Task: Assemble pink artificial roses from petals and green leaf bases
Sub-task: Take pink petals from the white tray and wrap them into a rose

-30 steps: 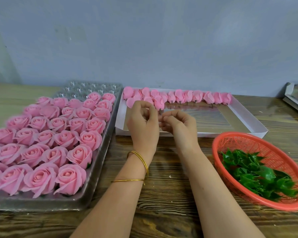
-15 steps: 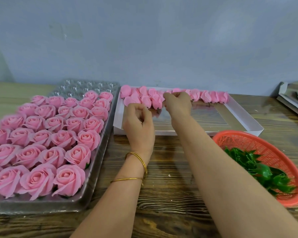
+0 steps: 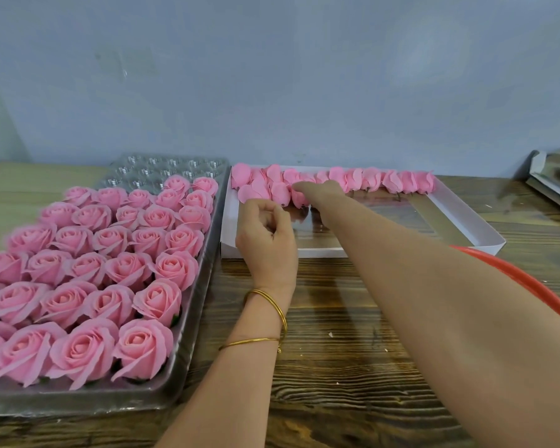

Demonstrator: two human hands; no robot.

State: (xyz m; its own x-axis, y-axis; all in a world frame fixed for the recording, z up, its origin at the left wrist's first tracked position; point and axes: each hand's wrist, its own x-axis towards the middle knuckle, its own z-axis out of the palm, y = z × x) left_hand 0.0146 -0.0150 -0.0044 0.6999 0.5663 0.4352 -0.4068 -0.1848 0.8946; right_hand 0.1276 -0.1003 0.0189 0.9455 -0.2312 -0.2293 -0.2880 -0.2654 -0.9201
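Right hand [image 3: 324, 190] rests on the row of pink rounded petal buds [image 3: 372, 180], grip hidden. Left hand [image 3: 265, 240], just nearer, is curled; contents indiscernible.

Matt, soft-looking pink roses [image 3: 143, 347], glossy clear plastic tray [image 3: 188, 350], rough-grained dark wooden table [image 3: 337, 367], matt white cardboard box [image 3: 466, 221], shiny gold metal bangles [image 3: 272, 302], red plastic basket [image 3: 530, 282]
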